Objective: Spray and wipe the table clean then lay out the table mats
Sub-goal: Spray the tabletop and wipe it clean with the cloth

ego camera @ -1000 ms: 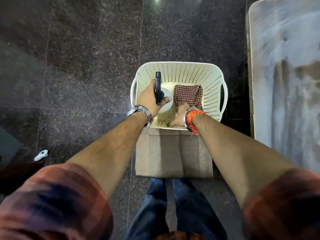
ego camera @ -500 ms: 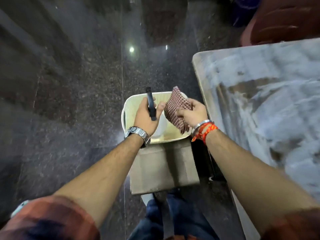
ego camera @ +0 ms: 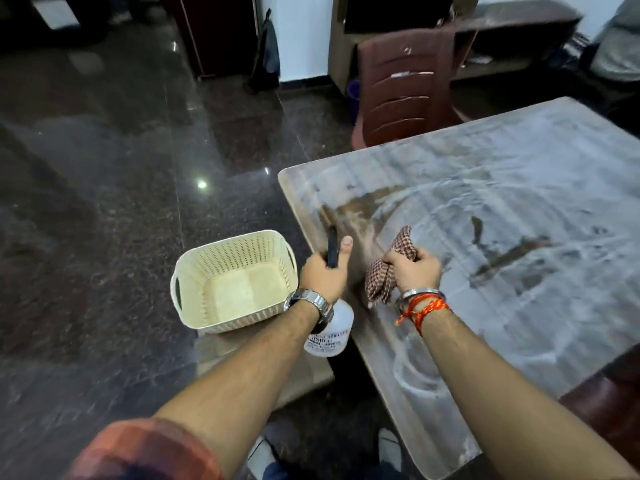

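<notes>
1. The left hand (ego camera: 323,275) grips the black head of the bottle (ego camera: 332,332), thumb lying up along it. The white body hangs below the wrist at lower centre, just off the left edge of the table (ego camera: 519,188).
2. The right hand (ego camera: 414,271) is clenched on the bunched cloth (ego camera: 381,277), held over the table's left part at centre frame.
3. The tabletop fills the right of the frame, coated in a white film with brown streaks showing through.
4. The basket (ego camera: 235,282) sits left of centre on a beige slab (ego camera: 221,351). These may be the mats, but blur leaves that unsure.
5. The step in hand looks like spraying. Aim the nozzle at the top and away from the cloth hand, and mist section by section rather than flooding one spot. Keep the spray off the floor and the chair (ego camera: 405,95) at upper centre.
6. Wipe in overlapping strokes from the far side toward the near edge. Refold the cloth to a fresh face as it loads up, and gather residue at the edge instead of pushing it over.
7. Let the top dry before any mat goes down.
</notes>
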The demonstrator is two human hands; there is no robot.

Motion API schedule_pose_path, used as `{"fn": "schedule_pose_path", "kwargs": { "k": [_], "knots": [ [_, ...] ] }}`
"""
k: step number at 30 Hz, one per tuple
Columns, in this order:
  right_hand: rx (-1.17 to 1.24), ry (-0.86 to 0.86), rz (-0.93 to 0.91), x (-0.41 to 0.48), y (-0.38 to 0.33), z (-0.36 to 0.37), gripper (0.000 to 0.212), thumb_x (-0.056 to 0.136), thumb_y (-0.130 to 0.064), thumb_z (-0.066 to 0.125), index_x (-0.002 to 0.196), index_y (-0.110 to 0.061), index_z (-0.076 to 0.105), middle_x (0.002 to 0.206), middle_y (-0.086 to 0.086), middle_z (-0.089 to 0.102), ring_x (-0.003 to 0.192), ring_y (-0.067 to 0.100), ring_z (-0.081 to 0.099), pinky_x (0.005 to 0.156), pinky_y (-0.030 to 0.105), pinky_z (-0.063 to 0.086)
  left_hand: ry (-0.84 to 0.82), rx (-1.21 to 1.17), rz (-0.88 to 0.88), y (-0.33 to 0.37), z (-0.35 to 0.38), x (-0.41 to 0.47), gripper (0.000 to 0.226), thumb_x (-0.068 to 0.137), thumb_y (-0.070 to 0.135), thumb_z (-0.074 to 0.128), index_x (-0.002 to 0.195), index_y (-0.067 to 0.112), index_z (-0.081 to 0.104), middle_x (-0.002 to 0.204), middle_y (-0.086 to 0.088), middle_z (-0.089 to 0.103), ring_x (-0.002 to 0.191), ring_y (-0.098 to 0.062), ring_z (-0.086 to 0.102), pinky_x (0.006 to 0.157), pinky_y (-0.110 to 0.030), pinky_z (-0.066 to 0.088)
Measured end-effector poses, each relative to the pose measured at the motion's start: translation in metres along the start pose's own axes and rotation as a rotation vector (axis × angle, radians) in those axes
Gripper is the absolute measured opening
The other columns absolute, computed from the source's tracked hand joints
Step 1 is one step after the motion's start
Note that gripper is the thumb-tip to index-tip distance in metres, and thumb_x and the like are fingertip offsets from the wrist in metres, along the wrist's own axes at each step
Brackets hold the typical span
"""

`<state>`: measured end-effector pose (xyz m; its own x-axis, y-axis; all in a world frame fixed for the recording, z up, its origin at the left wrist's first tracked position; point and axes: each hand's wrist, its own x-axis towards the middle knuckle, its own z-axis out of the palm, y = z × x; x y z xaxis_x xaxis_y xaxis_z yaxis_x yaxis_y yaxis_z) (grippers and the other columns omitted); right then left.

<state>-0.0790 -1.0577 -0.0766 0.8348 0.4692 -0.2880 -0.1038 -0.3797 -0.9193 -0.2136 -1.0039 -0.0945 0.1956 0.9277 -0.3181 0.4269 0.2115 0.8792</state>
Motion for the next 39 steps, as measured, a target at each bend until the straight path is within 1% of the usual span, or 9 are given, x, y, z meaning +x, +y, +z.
{"fn": "schedule_pose_path", "kwargs": {
  "k": [8,12,17,20,22,27,30,34,39],
  "knots": [
    [-0.165,-0.177,-0.113,0.063,0.015,-0.089,0.014,0.063,-0.015,0.075,0.059,-0.021,0.063,0.064,-0.007,0.067,0.07,0.021,0.068,0.065,0.034,0.056,0.145,0.043,-0.025,0.033,0.086,-0.036,0.059,0.091,0.057,0.059,0.051,0.014,0.049,0.046,-0.001,0.048,0.046,-0.021,0.048,0.044,-0.026,0.031],
    [-0.206,-0.244,-0.132,0.092,0.022,-0.128,0.012,0.063,-0.015,0.075,0.065,-0.022,0.065,0.068,-0.007,0.069,0.071,0.019,0.067,0.069,0.035,0.058,0.226,0.016,-0.061,0.042,0.118,-0.043,0.055,0.083,0.057,0.067,0.051,0.015,0.052,0.047,-0.001,0.053,0.05,-0.029,0.053,0.05,-0.027,0.041],
    [-0.221,-0.285,-0.136,0.107,0.024,-0.15,0.013,0.063,-0.014,0.075,0.07,-0.022,0.067,0.072,-0.006,0.07,0.072,0.017,0.067,0.071,0.038,0.058,0.212,0.017,-0.089,0.051,0.137,-0.054,0.061,0.062,0.072,0.062,0.059,0.011,0.063,0.054,-0.005,0.064,0.057,-0.035,0.068,0.055,-0.044,0.06],
    [-0.231,-0.302,-0.144,0.107,0.027,-0.153,0.013,0.062,-0.015,0.075,0.068,-0.023,0.066,0.068,-0.007,0.07,0.069,0.015,0.068,0.068,0.036,0.059,0.231,0.032,-0.103,0.054,0.142,-0.057,0.052,0.076,0.058,0.067,0.053,0.013,0.057,0.047,-0.001,0.055,0.041,-0.023,0.052,0.043,-0.027,0.044],
    [-0.239,-0.309,-0.163,0.104,0.03,-0.154,0.014,0.063,-0.014,0.075,0.066,-0.024,0.065,0.067,-0.008,0.069,0.069,0.014,0.068,0.066,0.033,0.058,0.253,0.051,-0.093,0.053,0.144,-0.056,0.049,0.084,0.046,0.069,0.05,0.017,0.049,0.043,0.004,0.045,0.039,-0.018,0.043,0.046,-0.02,0.033],
    [-0.269,-0.348,-0.192,0.099,0.03,-0.152,0.021,0.068,-0.01,0.075,0.064,-0.025,0.06,0.064,-0.015,0.063,0.066,0.01,0.062,0.062,0.023,0.051,0.214,0.027,-0.135,0.061,0.14,-0.054,0.041,0.077,0.051,0.069,0.065,0.012,0.068,0.058,-0.005,0.068,0.048,-0.024,0.06,0.05,-0.027,0.05],
    [-0.285,-0.346,-0.235,0.099,0.03,-0.149,0.02,0.069,-0.01,0.073,0.063,-0.023,0.059,0.066,-0.012,0.064,0.069,0.015,0.065,0.066,0.027,0.054,0.195,0.029,-0.147,0.063,0.137,-0.056,0.041,0.079,0.05,0.067,0.063,0.012,0.067,0.056,-0.005,0.065,0.046,-0.026,0.061,0.047,-0.026,0.048],
    [-0.317,-0.359,-0.271,0.103,0.035,-0.138,0.018,0.074,-0.012,0.07,0.091,-0.018,0.068,0.09,0.001,0.065,0.084,0.019,0.064,0.082,0.03,0.053,0.232,0.038,-0.127,0.06,0.133,-0.06,0.04,0.081,0.04,0.064,0.051,0.015,0.055,0.046,0.001,0.051,0.044,-0.026,0.05,0.048,-0.025,0.039],
    [-0.378,-0.141,-0.45,0.115,0.026,-0.142,0.04,0.077,-0.002,0.058,0.116,-0.008,0.063,0.111,0.009,0.055,0.1,0.021,0.053,0.092,0.027,0.042,0.242,0.01,-0.169,0.056,0.123,-0.056,0.044,0.075,0.051,0.066,0.061,0.01,0.068,0.066,-0.015,0.074,0.06,-0.038,0.07,0.055,-0.043,0.058]
  ]
}}
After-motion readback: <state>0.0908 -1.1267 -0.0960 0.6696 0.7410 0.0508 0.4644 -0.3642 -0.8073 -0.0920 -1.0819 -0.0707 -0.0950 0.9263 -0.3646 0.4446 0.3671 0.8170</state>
